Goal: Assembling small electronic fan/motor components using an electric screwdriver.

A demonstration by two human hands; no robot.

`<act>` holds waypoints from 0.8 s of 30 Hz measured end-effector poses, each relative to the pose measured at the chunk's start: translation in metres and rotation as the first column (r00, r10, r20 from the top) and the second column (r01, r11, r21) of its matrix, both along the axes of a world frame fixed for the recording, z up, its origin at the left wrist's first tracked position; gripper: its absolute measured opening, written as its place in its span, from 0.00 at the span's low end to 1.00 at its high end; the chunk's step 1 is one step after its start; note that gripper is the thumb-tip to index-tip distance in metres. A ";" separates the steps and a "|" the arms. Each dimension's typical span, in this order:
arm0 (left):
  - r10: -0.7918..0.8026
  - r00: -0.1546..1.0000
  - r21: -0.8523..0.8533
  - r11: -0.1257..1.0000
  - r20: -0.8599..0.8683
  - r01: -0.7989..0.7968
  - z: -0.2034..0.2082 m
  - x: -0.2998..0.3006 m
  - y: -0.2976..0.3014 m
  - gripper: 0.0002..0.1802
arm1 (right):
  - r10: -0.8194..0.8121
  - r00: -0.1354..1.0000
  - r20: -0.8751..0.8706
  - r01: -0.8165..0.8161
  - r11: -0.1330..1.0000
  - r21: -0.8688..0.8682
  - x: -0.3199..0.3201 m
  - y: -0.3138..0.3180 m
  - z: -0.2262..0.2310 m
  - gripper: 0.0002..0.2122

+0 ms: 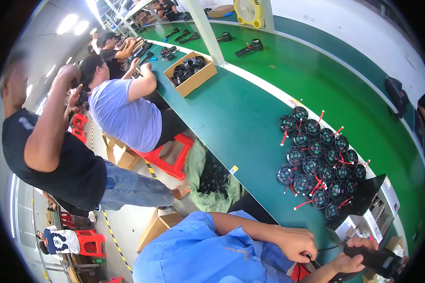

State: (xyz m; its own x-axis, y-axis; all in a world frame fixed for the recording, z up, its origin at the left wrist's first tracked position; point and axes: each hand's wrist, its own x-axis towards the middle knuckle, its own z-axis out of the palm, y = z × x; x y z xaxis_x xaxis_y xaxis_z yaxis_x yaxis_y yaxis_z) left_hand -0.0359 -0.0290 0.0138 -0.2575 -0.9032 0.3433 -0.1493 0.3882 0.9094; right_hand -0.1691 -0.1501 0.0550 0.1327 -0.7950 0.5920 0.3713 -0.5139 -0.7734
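My left hand [297,244] is closed in a pinch at the lower right, a small dark thing showing at its fingertips, too little to name. From beside it a thin black cord [329,247] runs toward my right hand [355,256]. That hand grips a black tube-shaped device body [374,260], its far end blurred near the rim. Just beyond stands a metal fixture [363,224] with a black plate [359,200]. Several round black parts with green circuit boards and red wires [316,149] lie in a cluster on the green bench [241,125].
An open carton of black parts [191,73] stands farther along the bench. Beyond a white rail lies a green belt [288,70] with black handheld devices [250,47]. Co-workers sit along the left, one in lavender [123,111]; a standing person [56,155] is beside them. A green sack [200,174] borders the bench.
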 end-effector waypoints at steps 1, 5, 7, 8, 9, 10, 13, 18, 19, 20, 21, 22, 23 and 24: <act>0.003 1.000 0.008 1.000 -0.005 -0.003 0.000 0.000 0.000 0.07 | -0.002 1.000 -0.007 0.002 1.000 0.004 0.000 0.000 0.000 0.32; 0.007 1.000 0.017 1.000 -0.010 -0.007 0.003 0.001 0.001 0.07 | 0.006 1.000 -0.011 -0.005 1.000 0.006 -0.002 -0.001 -0.002 0.32; 0.009 1.000 0.006 1.000 -0.012 -0.008 0.002 0.000 0.000 0.07 | 0.000 1.000 -0.008 0.000 1.000 -0.003 0.000 0.000 -0.001 0.31; 0.008 1.000 -0.004 1.000 -0.019 -0.009 0.001 0.000 0.000 0.07 | -0.008 1.000 -0.011 0.008 1.000 -0.010 0.000 0.000 0.000 0.31; 0.009 1.000 -0.004 1.000 -0.017 -0.009 0.001 0.000 0.000 0.07 | -0.007 1.000 -0.008 0.007 1.000 -0.011 0.000 0.000 0.000 0.31; 0.004 1.000 0.002 1.000 -0.018 -0.004 0.000 -0.001 0.000 0.07 | 0.004 1.000 -0.006 -0.004 1.000 -0.015 -0.001 -0.001 0.000 0.31; 0.007 1.000 0.004 1.000 -0.021 -0.007 0.002 -0.001 0.001 0.07 | 0.010 1.000 -0.011 -0.010 1.000 -0.011 -0.002 0.000 0.000 0.31; 0.012 1.000 0.005 1.000 -0.008 -0.012 0.002 0.000 0.000 0.06 | -0.012 1.000 -0.024 0.010 0.999 -0.046 -0.001 -0.001 0.000 0.30; 0.004 1.000 -0.023 1.000 -0.006 -0.004 0.001 0.000 0.000 0.06 | -0.012 1.000 -0.021 0.011 0.999 -0.038 -0.001 0.000 0.001 0.30; -0.004 1.000 -0.052 0.999 -0.005 0.004 0.001 0.000 0.000 0.05 | -0.013 1.000 -0.020 0.012 0.999 -0.032 -0.001 0.000 0.001 0.31; -0.004 1.000 -0.052 0.999 -0.006 0.004 0.001 0.000 0.000 0.05 | -0.013 1.000 -0.020 0.012 0.999 -0.032 -0.001 0.001 0.001 0.31; -0.003 1.000 -0.047 0.999 -0.007 0.003 0.001 0.000 0.000 0.05 | -0.010 1.000 -0.018 0.010 1.000 -0.017 -0.001 0.001 0.000 0.31; -0.002 1.000 -0.040 0.999 -0.009 0.001 0.001 0.000 0.000 0.05 | -0.008 1.000 -0.016 0.008 1.000 -0.002 -0.002 0.001 0.000 0.31; -0.002 1.000 -0.040 0.999 -0.010 0.001 0.001 0.000 0.000 0.05 | -0.008 1.000 -0.017 0.007 1.000 -0.002 -0.002 0.000 0.000 0.31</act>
State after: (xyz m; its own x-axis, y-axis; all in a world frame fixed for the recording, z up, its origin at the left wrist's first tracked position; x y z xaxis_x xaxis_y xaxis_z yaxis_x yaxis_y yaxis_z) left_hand -0.0356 -0.0291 0.0149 -0.2553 -0.8883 0.3816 -0.1399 0.4245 0.8946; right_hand -0.1711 -0.1496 0.0546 0.1366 -0.7951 0.5909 0.3545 -0.5177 -0.7786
